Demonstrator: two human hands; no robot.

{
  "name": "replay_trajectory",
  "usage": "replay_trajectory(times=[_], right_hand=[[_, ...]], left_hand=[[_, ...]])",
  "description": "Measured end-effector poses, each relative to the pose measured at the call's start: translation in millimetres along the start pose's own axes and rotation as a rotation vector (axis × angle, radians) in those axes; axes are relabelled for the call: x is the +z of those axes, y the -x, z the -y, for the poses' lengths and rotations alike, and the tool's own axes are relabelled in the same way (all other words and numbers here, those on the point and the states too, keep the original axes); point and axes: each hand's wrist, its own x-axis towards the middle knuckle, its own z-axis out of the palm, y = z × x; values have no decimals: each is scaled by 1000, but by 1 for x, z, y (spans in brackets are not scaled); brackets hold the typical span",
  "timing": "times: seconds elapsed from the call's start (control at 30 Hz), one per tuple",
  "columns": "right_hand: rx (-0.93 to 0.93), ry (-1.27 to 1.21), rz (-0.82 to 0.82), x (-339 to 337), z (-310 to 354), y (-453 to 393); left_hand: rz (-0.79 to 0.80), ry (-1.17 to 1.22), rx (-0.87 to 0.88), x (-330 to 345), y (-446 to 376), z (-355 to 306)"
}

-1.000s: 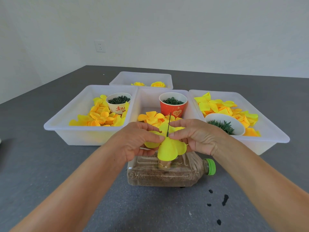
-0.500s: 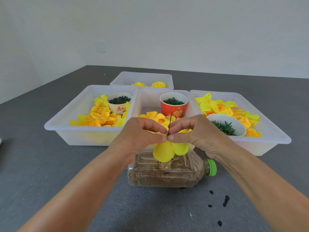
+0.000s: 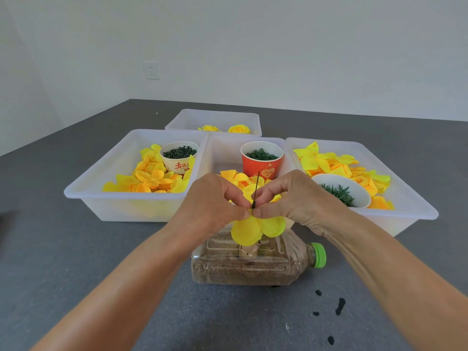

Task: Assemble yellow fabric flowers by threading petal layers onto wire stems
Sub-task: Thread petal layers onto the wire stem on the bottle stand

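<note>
A thin dark wire stem (image 3: 256, 189) stands upright above a sand-filled plastic bottle (image 3: 253, 264) lying on its side. A yellow fabric petal layer (image 3: 257, 228) is threaded on the stem, its petals hanging toward me. My left hand (image 3: 215, 203) and my right hand (image 3: 296, 198) meet at the stem, each pinching the petal layer's centre between thumb and forefinger. The stem's lower part is hidden behind the petals and fingers.
Three white trays hold loose yellow petals: left tray (image 3: 86, 196), middle tray (image 3: 217, 153), right tray (image 3: 415, 211). A white cup (image 3: 180, 160), a red cup (image 3: 262, 160) and a white bowl (image 3: 340, 191) hold green parts. A far tray (image 3: 215, 117) holds two finished flowers.
Both hands have drawn closer together at the stem and the petal layer has slid lower, its petals folding down toward me.
</note>
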Motion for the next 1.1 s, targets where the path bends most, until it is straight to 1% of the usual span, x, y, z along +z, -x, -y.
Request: replay_trajectory(times=[0.13, 0.3, 0.4, 0.47, 0.67, 0.73, 0.8, 1.0, 1.1], right_hand=[[13, -69, 7, -2, -4, 2], [-22, -125, 6, -5, -8, 2], [-30, -124, 13, -7, -9, 1], [-12, -168, 18, -10, -10, -2], [111, -141, -189, -27, -25, -42], [151, -89, -202, -24, -35, -58], [151, -8, -195, -18, -47, -71], [74, 356, -125, -2, -67, -104], [-28, 399, -75, 4, -66, -109]], left_hand=[[31, 16, 7, -5, 0, -3], [13, 93, 20, -7, -2, -3], [37, 95, 24, -7, -3, -2], [47, 96, 23, -6, -4, -2], [64, 154, -17, -9, -17, 3], [55, 172, -40, -8, -25, 6], [44, 184, -66, -4, -32, 9], [-18, 246, -111, 9, -53, 19], [-52, 254, -132, 14, -60, 23]])
